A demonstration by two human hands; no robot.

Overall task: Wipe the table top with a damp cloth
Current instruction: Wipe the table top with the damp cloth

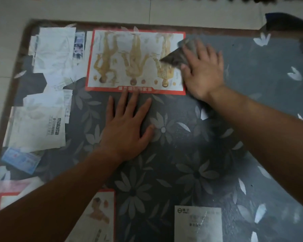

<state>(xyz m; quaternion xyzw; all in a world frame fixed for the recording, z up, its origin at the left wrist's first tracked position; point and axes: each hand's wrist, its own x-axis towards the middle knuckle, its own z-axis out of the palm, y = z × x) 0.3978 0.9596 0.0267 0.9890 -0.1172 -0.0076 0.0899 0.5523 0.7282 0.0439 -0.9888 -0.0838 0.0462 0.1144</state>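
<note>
Toward the far side of the counter (252,70) we have the right hand (204,70) spread flat, fingers splayed, pressing down on the damp cloth (177,55). That cloth is a dark grey wad; it shows past the fingertips and overlaps the right edge of the red-bordered poster (135,62). Our left hand (128,127) lies flat and open on the counter near the middle, holding nothing, fingertips just touching the poster's lower border. We judge it to be bracing us.

Step in hand, as we judge it: the wipe itself, working the far middle of the top. Blur around the cloth suggests a stroke under way. How much of the top is already done we cannot tell; no wet trail is readable in this dim light.

Next move, by our judgement: sweep the cloth across the unwiped area with even pressure, and shift the left hand off any patch to be covered.

Count: one cloth, two hands, one large poster, one smaller red-bordered card (98,215) at the near edge, one grey card (198,224) beside it. White papers (54,49) at the left appear to lie under a clear cover; their number is unclear.
</note>
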